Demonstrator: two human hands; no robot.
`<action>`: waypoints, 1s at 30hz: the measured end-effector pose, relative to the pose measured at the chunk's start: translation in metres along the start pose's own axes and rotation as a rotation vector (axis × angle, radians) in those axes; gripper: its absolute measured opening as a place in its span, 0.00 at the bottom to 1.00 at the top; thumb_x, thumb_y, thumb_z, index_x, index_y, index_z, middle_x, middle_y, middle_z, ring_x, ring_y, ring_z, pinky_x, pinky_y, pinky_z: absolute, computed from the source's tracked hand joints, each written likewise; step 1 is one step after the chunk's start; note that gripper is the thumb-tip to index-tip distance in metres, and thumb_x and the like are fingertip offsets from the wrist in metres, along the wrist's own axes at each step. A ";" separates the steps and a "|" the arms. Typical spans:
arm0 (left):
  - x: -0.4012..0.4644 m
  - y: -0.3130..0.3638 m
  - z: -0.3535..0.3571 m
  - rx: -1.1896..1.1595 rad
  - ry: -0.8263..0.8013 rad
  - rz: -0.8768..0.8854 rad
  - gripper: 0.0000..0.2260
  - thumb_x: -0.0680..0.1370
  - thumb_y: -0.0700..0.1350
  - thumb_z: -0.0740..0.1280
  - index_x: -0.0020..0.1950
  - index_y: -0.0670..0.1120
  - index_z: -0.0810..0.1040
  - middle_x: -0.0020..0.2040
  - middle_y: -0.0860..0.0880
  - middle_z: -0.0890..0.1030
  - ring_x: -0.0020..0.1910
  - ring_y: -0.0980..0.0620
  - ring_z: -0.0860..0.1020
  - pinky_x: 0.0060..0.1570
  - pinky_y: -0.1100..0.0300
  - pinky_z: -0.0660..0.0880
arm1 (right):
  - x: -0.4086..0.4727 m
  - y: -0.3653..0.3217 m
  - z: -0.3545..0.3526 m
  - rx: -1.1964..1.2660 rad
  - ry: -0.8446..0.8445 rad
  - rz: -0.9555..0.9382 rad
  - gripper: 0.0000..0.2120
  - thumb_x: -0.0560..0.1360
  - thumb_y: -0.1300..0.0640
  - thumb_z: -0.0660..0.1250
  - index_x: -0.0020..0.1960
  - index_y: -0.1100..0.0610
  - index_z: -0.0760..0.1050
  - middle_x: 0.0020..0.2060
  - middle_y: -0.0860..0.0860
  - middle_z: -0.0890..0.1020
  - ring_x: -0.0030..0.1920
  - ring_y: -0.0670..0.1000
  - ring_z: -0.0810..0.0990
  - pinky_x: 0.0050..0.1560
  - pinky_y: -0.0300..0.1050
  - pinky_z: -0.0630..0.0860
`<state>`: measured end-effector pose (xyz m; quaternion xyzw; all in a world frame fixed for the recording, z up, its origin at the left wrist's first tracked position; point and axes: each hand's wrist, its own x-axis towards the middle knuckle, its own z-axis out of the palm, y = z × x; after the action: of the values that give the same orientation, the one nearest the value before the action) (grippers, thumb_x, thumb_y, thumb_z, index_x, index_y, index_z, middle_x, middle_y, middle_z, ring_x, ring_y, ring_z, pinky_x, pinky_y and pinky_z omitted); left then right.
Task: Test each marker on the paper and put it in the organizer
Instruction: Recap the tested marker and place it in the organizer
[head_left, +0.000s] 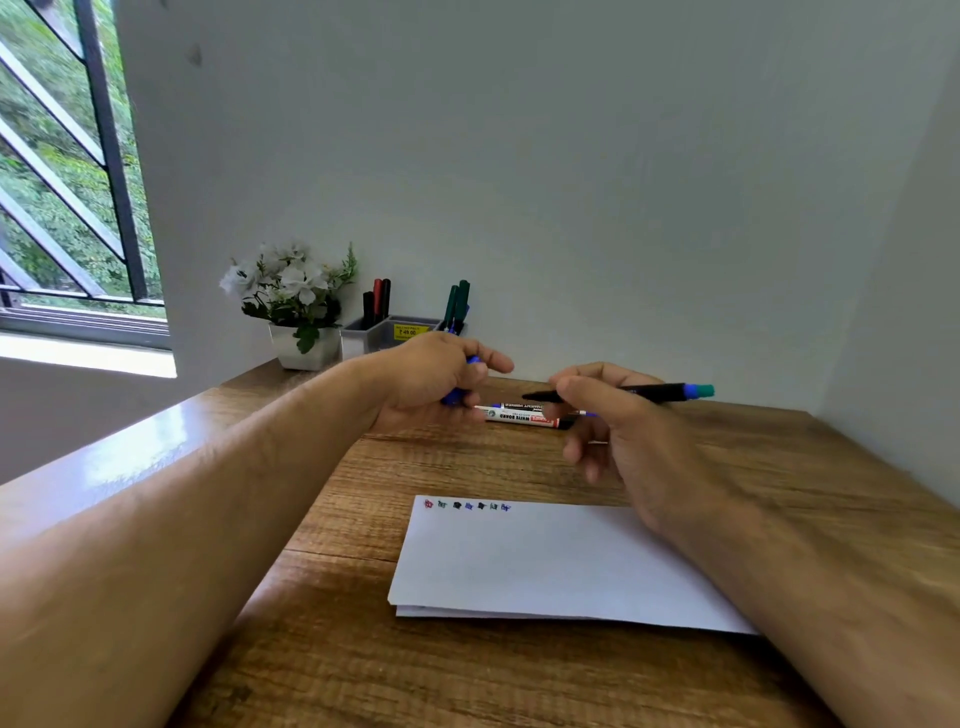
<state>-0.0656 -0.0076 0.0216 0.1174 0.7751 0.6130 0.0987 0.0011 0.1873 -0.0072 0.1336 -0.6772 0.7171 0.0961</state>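
Left hand (431, 379) grips a blue cap (453, 397); right hand (608, 415) pinches an uncapped marker (639, 392) above the bench (467, 457). Far of the paper (545, 561) lies a marker reading "WHITE BOARD" (519, 417). Organizer (384, 332) sticker reads "49.00".

plain white walls (571, 156) meet in a corner, wooden desk (363, 649) pushed against them, barred window (67, 182) on the left with daylight and greenery outside

Over the wooden worktop (322, 649) the right hand (613, 431) pinches a black marker (639, 392) level, the left hand (431, 379) curls round a blue cap (454, 397), with two markers (524, 414) lying beyond the scribbled paper (545, 566) and the grey organizer (384, 332) standing by the wall.
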 end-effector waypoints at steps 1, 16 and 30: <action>0.001 0.000 0.000 -0.030 0.016 0.011 0.11 0.83 0.36 0.58 0.57 0.45 0.79 0.42 0.45 0.72 0.37 0.52 0.72 0.49 0.52 0.80 | 0.000 0.000 0.000 0.028 -0.013 -0.008 0.08 0.71 0.52 0.69 0.41 0.54 0.84 0.39 0.56 0.86 0.24 0.50 0.76 0.21 0.38 0.67; 0.011 -0.003 -0.012 -0.514 0.191 0.083 0.08 0.77 0.35 0.68 0.55 0.40 0.78 0.43 0.42 0.85 0.44 0.47 0.86 0.43 0.53 0.83 | 0.005 -0.001 -0.006 0.077 0.078 -0.105 0.07 0.72 0.53 0.61 0.43 0.56 0.69 0.41 0.58 0.88 0.21 0.52 0.79 0.18 0.37 0.65; 0.002 0.004 -0.009 -0.558 0.109 0.078 0.12 0.78 0.36 0.67 0.61 0.36 0.77 0.47 0.39 0.85 0.48 0.46 0.85 0.35 0.63 0.81 | 0.005 0.001 -0.003 0.054 0.067 -0.098 0.10 0.81 0.58 0.61 0.41 0.57 0.70 0.45 0.54 0.89 0.23 0.53 0.82 0.18 0.38 0.66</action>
<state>-0.0700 -0.0142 0.0272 0.0822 0.5753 0.8115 0.0616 -0.0046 0.1903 -0.0065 0.1450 -0.6468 0.7336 0.1499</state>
